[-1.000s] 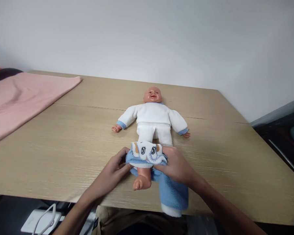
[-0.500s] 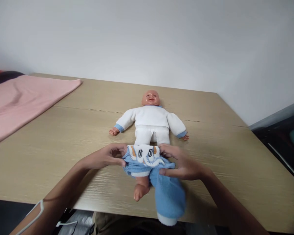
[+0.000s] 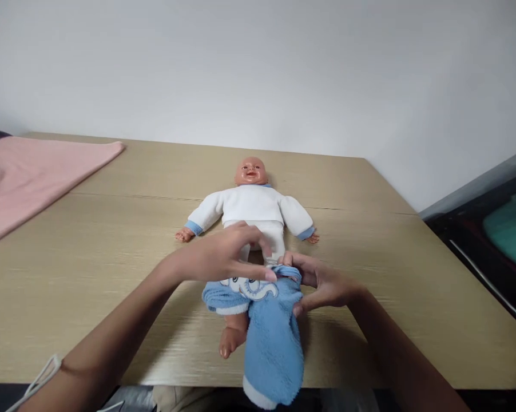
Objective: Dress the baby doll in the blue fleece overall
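Note:
A baby doll (image 3: 251, 203) in a white top with blue cuffs lies on its back, head toward the wall. Blue fleece trousers (image 3: 275, 337) with a white elephant face are around its lower legs. One bare foot (image 3: 232, 337) sticks out of the left trouser leg; the other trouser leg hangs over the table's front edge, its foot hidden. My left hand (image 3: 227, 252) reaches over the doll's legs, thumb and fingers apart, at the waistband. My right hand (image 3: 322, 283) grips the right side of the trousers between thumb and fingers.
A pink cloth (image 3: 39, 177) lies on the left of the wooden table (image 3: 133, 240). A pale wall stands behind. At the right, beyond the table edge, is a dark object with something green (image 3: 511, 229) on it.
My left hand has let go of the left side of the waistband and moved right across the doll's legs. The empty-looking trouser leg is straighter. The view has shifted slightly right.

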A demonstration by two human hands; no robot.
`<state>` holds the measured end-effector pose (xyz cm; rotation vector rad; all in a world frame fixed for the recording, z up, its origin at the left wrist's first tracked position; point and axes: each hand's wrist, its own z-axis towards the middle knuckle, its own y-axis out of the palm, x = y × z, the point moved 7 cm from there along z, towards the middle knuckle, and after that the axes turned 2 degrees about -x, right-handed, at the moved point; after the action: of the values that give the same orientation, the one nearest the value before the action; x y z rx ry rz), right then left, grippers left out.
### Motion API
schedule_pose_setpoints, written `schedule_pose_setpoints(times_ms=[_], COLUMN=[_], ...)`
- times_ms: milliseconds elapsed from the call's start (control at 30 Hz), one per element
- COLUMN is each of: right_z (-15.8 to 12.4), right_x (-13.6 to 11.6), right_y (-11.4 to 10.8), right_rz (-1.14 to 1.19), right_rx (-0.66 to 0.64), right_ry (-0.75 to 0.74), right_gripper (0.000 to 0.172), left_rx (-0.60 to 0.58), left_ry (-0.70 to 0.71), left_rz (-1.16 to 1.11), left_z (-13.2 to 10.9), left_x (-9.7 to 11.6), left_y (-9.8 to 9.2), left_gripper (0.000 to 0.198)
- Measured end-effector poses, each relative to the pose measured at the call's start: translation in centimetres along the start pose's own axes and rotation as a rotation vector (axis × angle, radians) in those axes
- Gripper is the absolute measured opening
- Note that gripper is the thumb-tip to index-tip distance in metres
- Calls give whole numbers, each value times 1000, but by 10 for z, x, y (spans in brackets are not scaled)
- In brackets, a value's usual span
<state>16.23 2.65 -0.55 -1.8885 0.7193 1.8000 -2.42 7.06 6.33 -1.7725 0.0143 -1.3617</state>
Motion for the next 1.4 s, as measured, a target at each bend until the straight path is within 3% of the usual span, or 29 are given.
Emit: schedule_pose_setpoints(times_ms=[100,200,333,433,533,667,833,967,1100,1200,1333,1400], right_z=[-1,0,3,1,-2,-2,-5,-10,-9,-14,-19,-19], right_x=[-1,2,6,11,13,9,13,20,20,24,24,21], right_y=[-7,-13,-11,-9,-8,-10,-16,-23,-14,-11,-11,-16], right_rz=[-15,-30,-115,-246,-179,-18,53,116,111,76,65,122], right_rx=[59,116,58,-34,-74,-10,194,374,221,142,145,235], right_ry=[-33,26,120,203,206,103,97,150,207,278,286,242], right_gripper=[64,62,64,47,59,54,58,60,75,68,57,53], left_rx=[-424,-559,-546,-447,-526,-685,-591,-483,-434,-448,-548,-611], left_ry=[7,97,164,124,64,25,158,164,135,115,86,64], left_rz=[-94,-231,-357,-345,-363,-383,-479,-521,-480,-507,-629,-652], left_z=[18,27,31,32,30,29,38,44,47,47,46,44], left_x=[1,3,-1,-12,-21,-23,-11,-16,-28,-33,-41,-48], left_y=[21,30,38,39,47,56,46,39,41,46,55,59], left_gripper=[46,40,37,31,29,37,23,25,35,34,39,42])
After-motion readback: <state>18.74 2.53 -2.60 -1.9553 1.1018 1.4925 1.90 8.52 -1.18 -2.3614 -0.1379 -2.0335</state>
